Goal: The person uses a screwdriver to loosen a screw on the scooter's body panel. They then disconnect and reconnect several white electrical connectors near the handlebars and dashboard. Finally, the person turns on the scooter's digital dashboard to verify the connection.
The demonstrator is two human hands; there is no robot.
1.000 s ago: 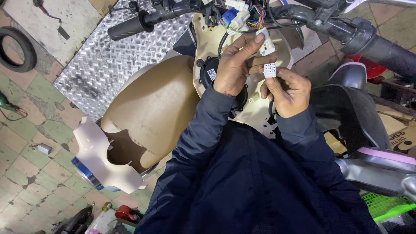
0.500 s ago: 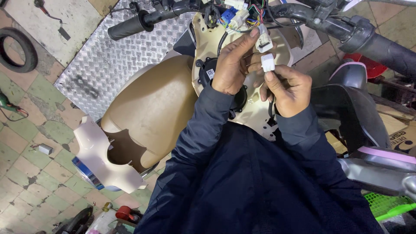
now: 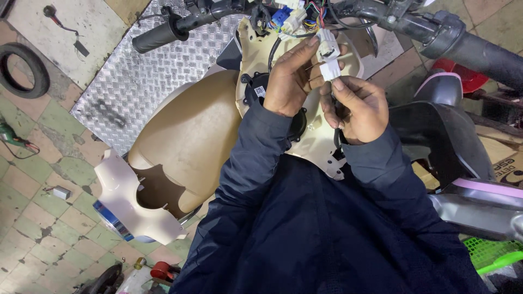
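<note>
Nearest the camera, both arms in dark blue jacket sleeves [image 3: 327,228] extend forward over a scooter. The right hand [image 3: 354,106] is closed, thumb and forefinger pinching the lower white connector [image 3: 330,71] from below. The left hand [image 3: 289,76] is partly closed; its fingertips grip the upper white connector [image 3: 326,42] from the left side. The two connectors meet end to end, directly between the hands. Whether they are fully seated cannot be determined.

Beneath the hands lies a cream inner panel [image 3: 316,141] with a round black opening. To its left sits the tan scooter body cover [image 3: 185,141], and a pale pink detached panel [image 3: 131,201] rests against its lower edge.

Above the connectors, a bundle of coloured wires [image 3: 305,13] runs into the handlebar area. The left black grip [image 3: 155,37] and the right handlebar [image 3: 436,32] span the top. A checkered metal plate [image 3: 136,81] lies on the tiled floor [image 3: 38,163]; a small tyre [image 3: 22,71] lies at far left.
</note>
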